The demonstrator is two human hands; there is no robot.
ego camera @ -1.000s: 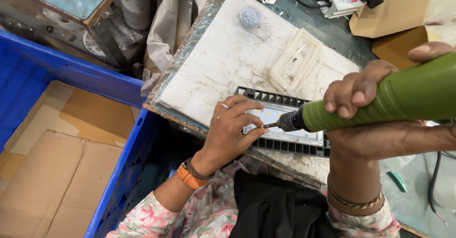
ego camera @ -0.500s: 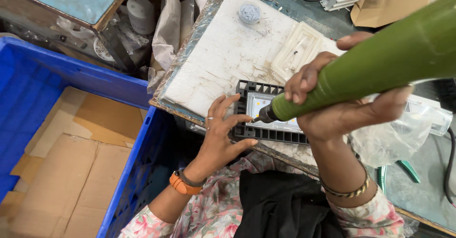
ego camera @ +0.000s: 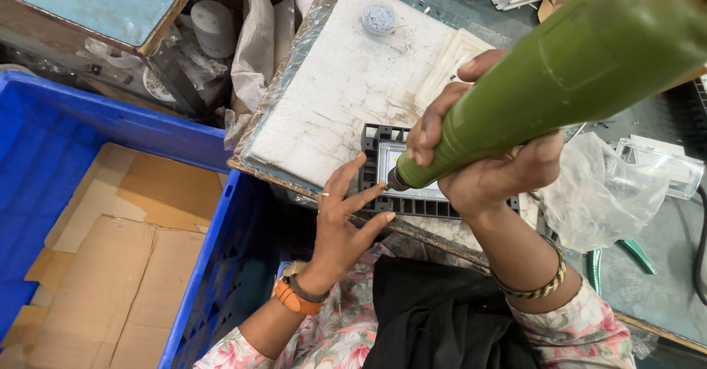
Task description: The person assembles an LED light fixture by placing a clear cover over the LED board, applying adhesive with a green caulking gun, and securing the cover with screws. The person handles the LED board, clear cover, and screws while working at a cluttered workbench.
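Nearest, at 6 o'clock: black cloth (ego camera: 442,317) across the lap, floral sleeves on both sides.

Left hand (ego camera: 346,218), orange band at the wrist: fingers spread, fingertips pressed on the left edge of the black finned housing (ego camera: 383,166), steadying it. No pinch.

Right hand (ego camera: 479,163), bangle at the wrist: wrapped tight round the green electric screwdriver (ego camera: 560,74), barrel slanting up toward 2 o'clock, bit tip set down on the housing near its left side, just beside the left fingertips.

Housing position: front edge of the workbench (ego camera: 648,280), lying partly on the white cracked slab (ego camera: 331,96).

Risks, as judged:
- Bit slipping off the fastener, caused by the slanted barrel; left fingertips directly in the path.
- Housing shifting or tipping off the bench edge, caused by light fingertip hold only.

At 3 o'clock: clear plastic bag (ego camera: 604,192), green-handled pliers (ego camera: 633,255).

At 9 o'clock: blue crate (ego camera: 88,126) lined with cardboard.

Farthest, at 12 o'clock: small round dish (ego camera: 379,19) on the slab.
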